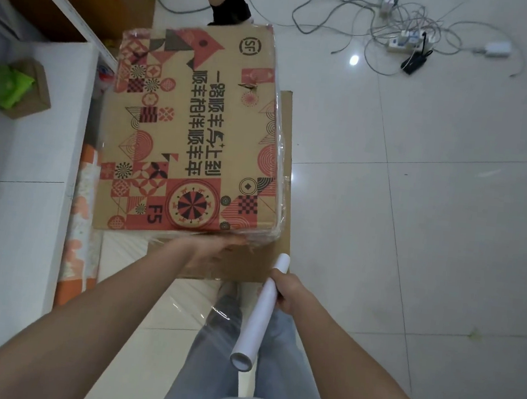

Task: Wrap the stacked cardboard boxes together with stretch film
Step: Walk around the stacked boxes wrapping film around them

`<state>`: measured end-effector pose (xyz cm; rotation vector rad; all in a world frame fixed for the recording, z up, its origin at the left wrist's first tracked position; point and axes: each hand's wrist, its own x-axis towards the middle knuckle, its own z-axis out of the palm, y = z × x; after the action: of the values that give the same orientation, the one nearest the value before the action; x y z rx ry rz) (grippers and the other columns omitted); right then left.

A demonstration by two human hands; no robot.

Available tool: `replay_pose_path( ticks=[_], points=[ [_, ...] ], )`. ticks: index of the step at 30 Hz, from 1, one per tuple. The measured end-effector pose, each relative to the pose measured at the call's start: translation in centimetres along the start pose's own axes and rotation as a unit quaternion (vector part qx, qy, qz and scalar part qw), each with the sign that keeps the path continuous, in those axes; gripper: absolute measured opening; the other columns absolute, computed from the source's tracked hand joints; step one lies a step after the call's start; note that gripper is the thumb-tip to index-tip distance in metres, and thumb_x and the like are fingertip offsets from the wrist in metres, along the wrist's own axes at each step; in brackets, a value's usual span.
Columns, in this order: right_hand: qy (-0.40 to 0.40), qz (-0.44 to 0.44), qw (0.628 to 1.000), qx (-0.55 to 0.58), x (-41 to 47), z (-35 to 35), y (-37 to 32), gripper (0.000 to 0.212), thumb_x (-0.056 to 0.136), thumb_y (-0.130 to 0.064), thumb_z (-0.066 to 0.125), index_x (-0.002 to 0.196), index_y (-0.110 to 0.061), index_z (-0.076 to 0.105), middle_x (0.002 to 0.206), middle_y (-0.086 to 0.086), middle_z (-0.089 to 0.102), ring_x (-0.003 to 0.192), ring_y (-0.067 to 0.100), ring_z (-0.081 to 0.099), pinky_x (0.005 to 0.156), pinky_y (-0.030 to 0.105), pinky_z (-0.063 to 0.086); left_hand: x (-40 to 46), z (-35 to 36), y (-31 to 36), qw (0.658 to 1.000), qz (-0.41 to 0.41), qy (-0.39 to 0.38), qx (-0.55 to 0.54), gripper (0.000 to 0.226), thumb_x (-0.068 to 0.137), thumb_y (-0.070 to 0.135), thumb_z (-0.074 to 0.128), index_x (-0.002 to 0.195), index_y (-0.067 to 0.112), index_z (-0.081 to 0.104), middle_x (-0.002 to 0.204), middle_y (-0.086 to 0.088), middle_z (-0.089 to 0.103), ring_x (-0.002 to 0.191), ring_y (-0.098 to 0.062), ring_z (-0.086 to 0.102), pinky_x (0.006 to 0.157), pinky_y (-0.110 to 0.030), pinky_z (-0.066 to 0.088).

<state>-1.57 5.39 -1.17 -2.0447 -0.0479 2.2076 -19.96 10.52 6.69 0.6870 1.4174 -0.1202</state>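
Right hand (282,290) grips film roll (258,312); left hand (217,253) flat, open against film-glossed patterned boxes (191,133)

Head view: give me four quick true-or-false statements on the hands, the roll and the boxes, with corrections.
1. The right hand grips the film roll. True.
2. The left hand holds scissors. False: it holds no tool and rests flat at the near edge of the printed box.
3. The printed box sits on a plain box. True.
4. No film is on the stack yet. False: shiny film already covers the printed box's corners.
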Motion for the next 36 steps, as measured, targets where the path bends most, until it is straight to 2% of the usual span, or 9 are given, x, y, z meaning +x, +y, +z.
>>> replay_pose_path(
  ticks=[4,8,12,15,17,21,25,34,36],
  points=[
    [0.005,-0.011,1.000,0.001,-0.8,0.3,-0.5,0.025,0.096,-0.022,0.047,0.114,-0.004,0.043,0.099,0.017,0.055,0.100,0.034,0.054,0.086,0.045,0.051,-3.3,-0.2,0.7,0.996,-0.013,-0.043,-0.082,0.049,0.094,0.044,0.041,0.135,0.019,0.048,0.130,0.001,0.051,0.127,-0.025,0.044,0.108,-0.048,0.034],
    [0.020,-0.029,0.999,-0.030,-1.2,0.3,-1.2,0.048,0.095,-0.028,0.047,0.133,0.001,0.041,0.128,0.023,0.054,0.116,0.039,0.056,0.099,0.049,0.048,-7.7,-1.3,2.0,0.992,-0.001,-0.073,-0.105,0.054,0.096,0.042,0.028,0.115,0.006,0.063,0.119,-0.007,0.066,0.113,-0.024,0.060,0.097,-0.041,0.042],
    [0.028,-0.028,0.999,-0.027,-1.3,0.1,-1.7,0.057,0.094,-0.037,0.046,0.137,0.000,0.039,0.134,0.021,0.051,0.121,0.038,0.054,0.103,0.048,0.045,-11.8,-1.7,5.7,0.990,0.117,0.076,-0.007,0.044,0.094,0.037,0.038,0.083,0.004,0.066,0.083,-0.010,0.072,0.074,-0.025,0.064,0.076,-0.034,0.045],
    [0.038,-0.009,0.999,-0.010,-1.5,0.1,-2.1,0.060,0.097,-0.040,0.040,0.142,-0.001,0.034,0.141,0.018,0.046,0.128,0.034,0.048,0.108,0.045,0.041,-10.2,-1.9,8.2,0.906,0.169,0.344,0.182,0.050,0.093,0.054,0.040,0.115,0.013,0.059,0.117,-0.007,0.062,0.109,-0.025,0.055,0.096,-0.043,0.042],
    [0.030,-0.002,1.000,-0.002,-1.8,0.1,-2.4,0.052,0.099,-0.034,0.037,0.139,-0.002,0.041,0.135,0.016,0.051,0.123,0.032,0.052,0.107,0.044,0.042,-8.3,-2.1,8.6,0.832,0.126,0.394,0.370,0.076,0.083,0.069,0.044,0.143,0.026,0.031,0.153,-0.010,0.024,0.141,-0.032,0.021,0.112,-0.052,0.022],
    [0.020,0.027,0.998,0.047,-1.0,-0.1,-3.1,0.028,0.097,-0.032,0.038,0.105,-0.009,0.051,0.093,0.012,0.055,0.080,0.027,0.055,0.095,0.038,0.051,-6.5,-2.9,8.4,0.826,0.088,0.375,0.412,0.096,0.074,0.069,0.058,0.148,0.027,0.014,0.158,-0.016,0.003,0.143,-0.041,0.005,0.115,-0.056,0.017],
    [0.008,0.103,0.994,0.038,-0.6,-1.1,-4.5,0.036,0.087,-0.035,0.063,0.103,-0.003,0.056,0.091,0.017,0.060,0.076,0.031,0.057,0.050,0.043,0.057,-6.6,-3.1,8.5,0.815,0.080,0.366,0.442,0.095,0.075,0.067,0.058,0.148,0.027,0.012,0.156,-0.021,0.003,0.142,-0.044,0.005,0.113,-0.057,0.021],
    [0.084,0.068,0.994,0.023,3.2,-4.5,-7.6,0.027,0.086,-0.005,0.056,0.112,0.000,0.053,0.117,0.020,0.053,0.098,0.033,0.057,0.047,0.037,0.055,-6.3,-3.4,9.0,0.809,0.073,0.356,0.461,0.094,0.077,0.066,0.055,0.148,0.022,0.011,0.156,-0.022,0.001,0.142,-0.046,0.004,0.106,-0.060,0.032],
    [0.083,0.085,0.993,0.027,3.2,-5.0,-7.9,0.015,0.088,-0.009,0.054,0.101,-0.003,0.052,0.101,0.018,0.055,0.088,0.032,0.058,0.048,0.039,0.057,-6.2,-3.4,8.9,0.805,0.073,0.358,0.467,0.094,0.078,0.067,0.053,0.149,0.022,0.010,0.156,-0.022,0.001,0.142,-0.045,0.004,0.106,-0.059,0.032]
  ],
)
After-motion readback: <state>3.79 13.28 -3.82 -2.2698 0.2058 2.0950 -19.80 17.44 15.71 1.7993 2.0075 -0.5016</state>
